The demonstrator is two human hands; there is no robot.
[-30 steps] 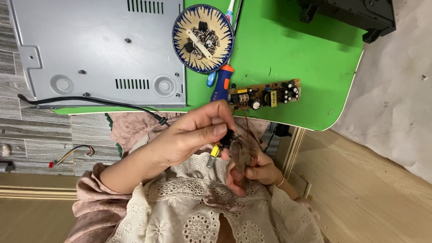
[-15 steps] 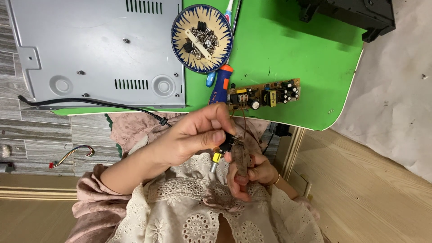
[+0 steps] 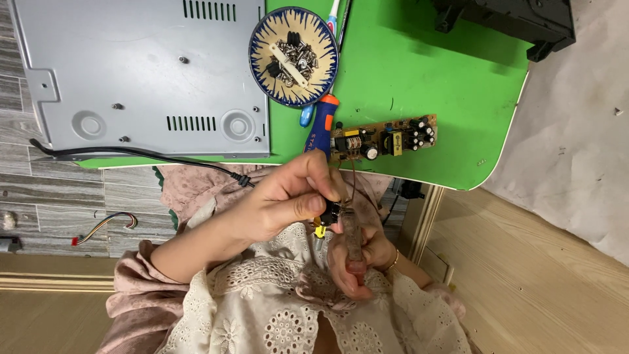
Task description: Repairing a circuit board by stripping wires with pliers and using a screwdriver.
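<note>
My left hand (image 3: 282, 203) reaches in from the lower left, its fingers pinched on a small black-and-yellow tool (image 3: 320, 228). The tool's tip meets the top of a narrow brown circuit board (image 3: 354, 241). My right hand (image 3: 370, 259), with a thin bracelet on the wrist, grips that board upright over my lap. Thin wires run from the board up toward the table edge. Both hands are just below the green table (image 3: 452, 85), close to my lace blouse.
On the table lie a grey metal case (image 3: 131, 72), a blue-rimmed bowl (image 3: 261, 39) of screws, an orange-and-blue screwdriver (image 3: 321, 128), a second circuit board (image 3: 386, 139) and a black device (image 3: 517, 19). A black cable (image 3: 151, 155) hangs off the edge. Coloured wires (image 3: 108, 226) lie on the floor.
Both hands have stayed together over my lap, shifting only slightly. The tool remains against the brown board.
</note>
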